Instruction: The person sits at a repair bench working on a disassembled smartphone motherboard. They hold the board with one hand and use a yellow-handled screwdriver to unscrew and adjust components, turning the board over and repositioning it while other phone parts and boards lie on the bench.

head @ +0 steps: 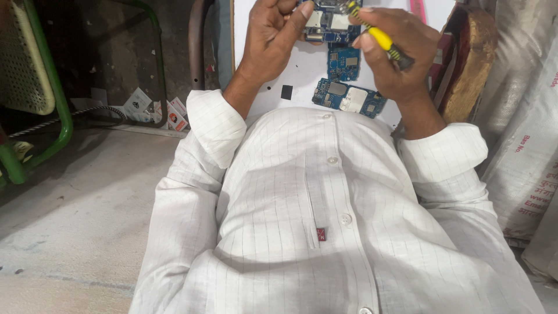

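Green metal tubing of a chair frame [55, 110] stands at the far left above the concrete floor [75, 203], with small printed cards [168, 113] scattered near it. Next comes the left hand [268, 36], its fingers curled around the edge of a blue circuit board [326, 23] held near the top of the white surface [299, 72]. Two more blue circuit boards lie below it on that surface, one small [343, 63] and one longer [349, 99], just beside each other. The right hand [395, 52] is clenched around a yellow-handled screwdriver [381, 39], its tip on the held board. A woven sack [523, 145] leans at the far right.
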The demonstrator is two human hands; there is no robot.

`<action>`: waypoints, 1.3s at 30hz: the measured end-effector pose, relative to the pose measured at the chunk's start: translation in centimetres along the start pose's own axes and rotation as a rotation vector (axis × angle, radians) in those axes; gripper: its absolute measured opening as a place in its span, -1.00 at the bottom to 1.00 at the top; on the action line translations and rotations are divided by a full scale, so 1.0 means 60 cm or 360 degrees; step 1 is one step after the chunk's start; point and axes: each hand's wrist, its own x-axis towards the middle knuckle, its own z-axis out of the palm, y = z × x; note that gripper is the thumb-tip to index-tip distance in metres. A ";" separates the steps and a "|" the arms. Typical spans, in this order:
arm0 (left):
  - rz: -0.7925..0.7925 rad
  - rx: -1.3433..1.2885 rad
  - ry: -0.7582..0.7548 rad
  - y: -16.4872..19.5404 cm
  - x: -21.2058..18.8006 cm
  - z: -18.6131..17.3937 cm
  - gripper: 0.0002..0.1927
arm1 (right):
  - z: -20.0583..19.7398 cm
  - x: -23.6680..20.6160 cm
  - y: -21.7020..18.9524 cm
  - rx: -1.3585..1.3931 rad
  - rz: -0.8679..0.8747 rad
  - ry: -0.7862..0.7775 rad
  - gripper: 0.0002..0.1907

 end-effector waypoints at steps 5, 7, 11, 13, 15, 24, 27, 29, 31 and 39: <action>0.0026 -0.0050 0.0074 0.004 0.003 -0.006 -0.79 | 0.001 0.009 0.005 0.0144 -0.0080 0.0200 -0.79; -0.0026 -0.0124 0.0096 0.008 0.005 -0.009 -0.78 | 0.000 0.012 0.003 0.0116 -0.0051 0.0239 -0.80; -0.0089 -0.0101 0.0069 0.016 0.007 -0.011 -0.77 | 0.003 0.009 0.000 0.0045 0.0050 0.0231 -0.84; -0.0084 -0.0111 0.0050 0.017 0.008 -0.009 -0.77 | 0.004 0.007 0.002 0.0009 0.0075 0.0187 -0.84; -0.0081 -0.0113 0.0023 0.018 0.008 -0.008 -0.78 | 0.003 0.005 0.006 -0.0034 0.0083 0.0125 -0.84; -0.0111 -0.0089 -0.0067 0.017 0.009 -0.004 -0.75 | 0.003 -0.010 0.027 0.0103 0.0165 0.0117 -0.89; -0.0115 -0.0064 -0.0077 0.017 0.009 -0.004 -0.75 | 0.003 -0.013 0.031 0.0248 0.0226 0.0104 -0.89; -0.0109 -0.0056 -0.0078 0.018 0.009 -0.004 -0.74 | 0.003 -0.014 0.034 0.0276 0.0228 0.0098 -0.89; -0.0110 -0.0056 -0.0081 0.018 0.010 -0.004 -0.74 | 0.003 -0.015 0.036 0.0279 0.0228 0.0097 -0.89; -0.0097 -0.0072 -0.0044 0.016 0.010 -0.003 -0.77 | 0.000 -0.017 0.034 0.0292 0.0250 0.0120 -0.89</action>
